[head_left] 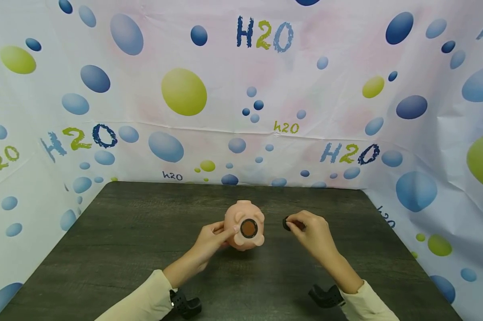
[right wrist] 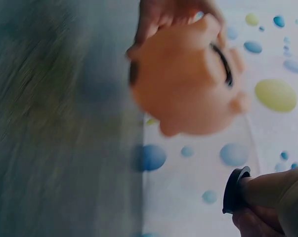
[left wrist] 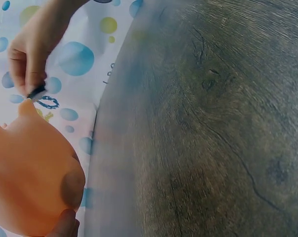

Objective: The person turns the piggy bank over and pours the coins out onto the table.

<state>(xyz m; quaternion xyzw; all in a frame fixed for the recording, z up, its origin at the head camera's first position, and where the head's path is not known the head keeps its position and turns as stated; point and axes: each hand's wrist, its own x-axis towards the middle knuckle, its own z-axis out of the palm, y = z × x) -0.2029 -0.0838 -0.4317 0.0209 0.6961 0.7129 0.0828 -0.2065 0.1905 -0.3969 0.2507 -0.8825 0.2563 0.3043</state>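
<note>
A pink piggy bank (head_left: 244, 208) is held up over the table, its stubby feet and round underside turned toward the head camera. In the belly is a round opening (head_left: 249, 228) with a dark rim and brown inside. My left hand (head_left: 213, 237) grips the bank from its left side, thumb near the opening. To the right, apart from the bank, my right hand (head_left: 313, 232) pinches a small black round plug (head_left: 286, 224) between thumb and fingers. The right wrist view shows the plug (right wrist: 233, 191) has a flanged rim.
Beneath both hands is a dark wood-grain table (head_left: 153, 214). A white backdrop (head_left: 225, 58) with blue and green dots and H2O lettering rises behind it and along the sides. Black straps with wrist cameras (head_left: 185, 305) sit by both cream sleeves.
</note>
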